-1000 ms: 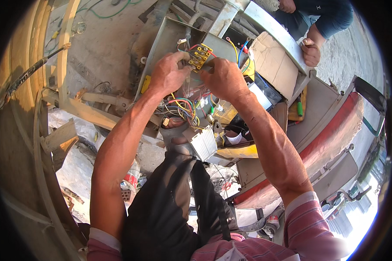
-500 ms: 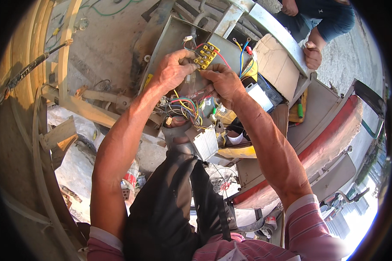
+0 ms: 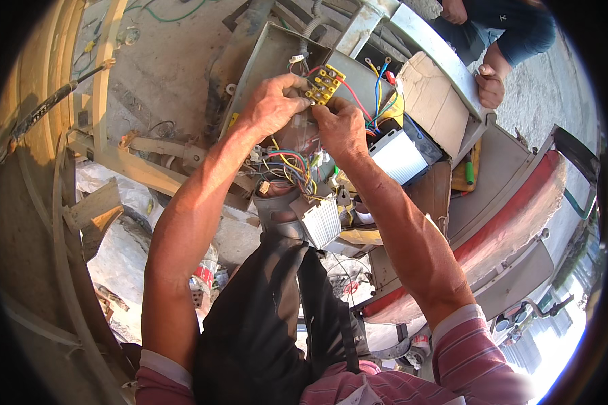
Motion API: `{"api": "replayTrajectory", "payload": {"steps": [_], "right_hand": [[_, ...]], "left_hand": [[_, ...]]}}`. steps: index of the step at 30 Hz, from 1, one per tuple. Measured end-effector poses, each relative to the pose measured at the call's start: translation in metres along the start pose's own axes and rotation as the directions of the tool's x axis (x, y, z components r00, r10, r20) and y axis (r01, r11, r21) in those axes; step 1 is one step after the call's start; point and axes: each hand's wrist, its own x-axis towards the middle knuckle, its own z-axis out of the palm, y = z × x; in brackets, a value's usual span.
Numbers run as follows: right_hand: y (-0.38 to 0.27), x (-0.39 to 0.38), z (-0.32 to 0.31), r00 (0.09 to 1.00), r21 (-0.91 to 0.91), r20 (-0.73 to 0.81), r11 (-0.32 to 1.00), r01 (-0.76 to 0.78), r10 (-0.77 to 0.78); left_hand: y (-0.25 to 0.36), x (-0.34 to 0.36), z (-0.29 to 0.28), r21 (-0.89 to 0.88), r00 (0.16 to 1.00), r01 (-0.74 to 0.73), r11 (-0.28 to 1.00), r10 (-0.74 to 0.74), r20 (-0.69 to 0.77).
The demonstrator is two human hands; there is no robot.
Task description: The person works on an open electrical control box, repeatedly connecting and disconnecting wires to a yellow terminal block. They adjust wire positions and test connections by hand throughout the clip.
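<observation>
Left hand [image 3: 271,108], yellow terminal block [image 3: 325,84] and right hand [image 3: 344,131], close together.
The left hand's fingers pinch the block's lower-left edge; the block lies just beyond their tips. At its lower edge, the right hand's thumb and forefinger nearly meet; I cannot tell what they grip. A red wire [image 3: 355,96] curves off the block's right side.

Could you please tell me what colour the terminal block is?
The terminal block is yellow; it shows best in the head view.
</observation>
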Motion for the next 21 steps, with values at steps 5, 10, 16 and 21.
{"api": "replayTrajectory", "payload": {"steps": [5, 10, 16, 21], "right_hand": [[-0.004, -0.002, 0.018, 0.979, -0.18, -0.199, 0.984, -0.002, -0.034], [-0.006, -0.003, 0.025, 0.967, -0.182, -0.253, 0.983, -0.024, -0.023], [-0.002, -0.002, 0.019, 0.98, -0.203, -0.196, 0.979, 0.004, -0.045], [0.006, 0.003, 0.011, 0.986, -0.173, -0.144, 0.983, 0.06, -0.086]], "left_hand": [[0.003, 0.002, -0.002, -0.049, 0.997, 0.065, 0.997, -0.062, 0.043], [0.011, 0.005, -0.004, -0.036, 0.995, 0.081, 0.996, -0.079, 0.053], [0.028, 0.012, -0.001, 0.224, 0.989, 0.139, 0.965, -0.145, 0.01], [0.011, 0.005, -0.016, -0.094, 0.996, 0.071, 0.993, -0.066, 0.055]]}}
